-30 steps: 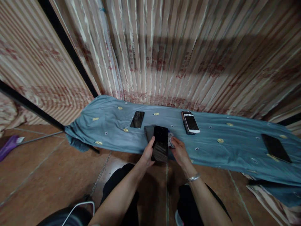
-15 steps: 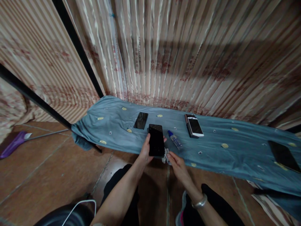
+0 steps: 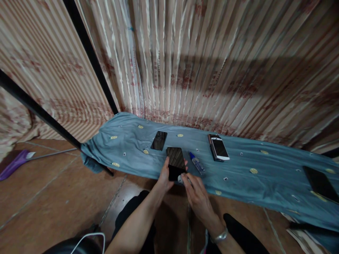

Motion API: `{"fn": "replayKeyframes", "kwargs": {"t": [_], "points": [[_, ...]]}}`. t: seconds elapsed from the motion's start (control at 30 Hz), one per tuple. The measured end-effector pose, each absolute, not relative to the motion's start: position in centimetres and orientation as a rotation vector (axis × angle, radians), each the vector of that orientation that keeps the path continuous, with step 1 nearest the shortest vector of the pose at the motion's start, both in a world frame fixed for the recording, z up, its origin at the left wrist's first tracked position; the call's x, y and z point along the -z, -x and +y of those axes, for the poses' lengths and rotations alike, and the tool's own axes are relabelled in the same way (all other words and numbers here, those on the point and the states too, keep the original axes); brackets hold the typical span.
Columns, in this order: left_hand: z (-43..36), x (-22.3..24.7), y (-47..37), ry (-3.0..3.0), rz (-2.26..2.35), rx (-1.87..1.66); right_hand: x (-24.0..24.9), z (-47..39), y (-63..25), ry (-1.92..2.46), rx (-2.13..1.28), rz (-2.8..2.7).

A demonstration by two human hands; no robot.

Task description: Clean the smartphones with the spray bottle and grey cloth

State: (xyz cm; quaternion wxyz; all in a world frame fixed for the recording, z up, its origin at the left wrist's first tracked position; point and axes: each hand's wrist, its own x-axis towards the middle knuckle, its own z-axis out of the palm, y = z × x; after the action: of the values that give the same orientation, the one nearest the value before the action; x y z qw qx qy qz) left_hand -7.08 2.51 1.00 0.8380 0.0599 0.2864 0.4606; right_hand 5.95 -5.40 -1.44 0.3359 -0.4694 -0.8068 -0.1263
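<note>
My left hand (image 3: pixel 164 176) is wrapped round a black phone (image 3: pixel 176 160), its screen facing up, over the front edge of a blue cloth (image 3: pixel 132 155). The fingers of my right hand (image 3: pixel 195 190) pinch a small whitish cloth (image 3: pixel 180 179), which touches the phone's lower right corner. Just right of the phone lies a clear bottle with a blue cap (image 3: pixel 197 163). Behind it on the left rests another dark phone (image 3: pixel 159 140). To the right, a white phone (image 3: pixel 219 148) lies on a dark case-like item.
A dark flat device (image 3: pixel 320 183) lies at the cloth's right end. Black poles (image 3: pixel 92 58) rise at the left. A striped curtain (image 3: pixel 190 63) hangs behind. On the tiled floor are a purple-headed tool (image 3: pixel 16 164) and a white cable (image 3: pixel 88 235).
My right hand has moved left and up, bringing the whitish cloth from beside the phone onto its lower corner. The held phone is tilted differently, and the view has shifted slightly.
</note>
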Motion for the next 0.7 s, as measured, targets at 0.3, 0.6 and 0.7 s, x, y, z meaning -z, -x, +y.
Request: {"fn": "replayKeyframes", "kwargs": {"t": [0.3,0.6,0.7], "points": [[2.1,-0.9,7.0,-0.107,0.62,-0.936,0.8,-5.6,-4.6,1.134,0.349,-2.194],[1.3,0.0,6.2,-0.135,0.663,-0.936,1.0,-6.0,-3.9,1.121,0.152,-2.214],[1.0,0.0,6.2,-0.183,0.653,-0.955,1.0,-5.9,-4.0,1.14,0.12,-2.197]]}}
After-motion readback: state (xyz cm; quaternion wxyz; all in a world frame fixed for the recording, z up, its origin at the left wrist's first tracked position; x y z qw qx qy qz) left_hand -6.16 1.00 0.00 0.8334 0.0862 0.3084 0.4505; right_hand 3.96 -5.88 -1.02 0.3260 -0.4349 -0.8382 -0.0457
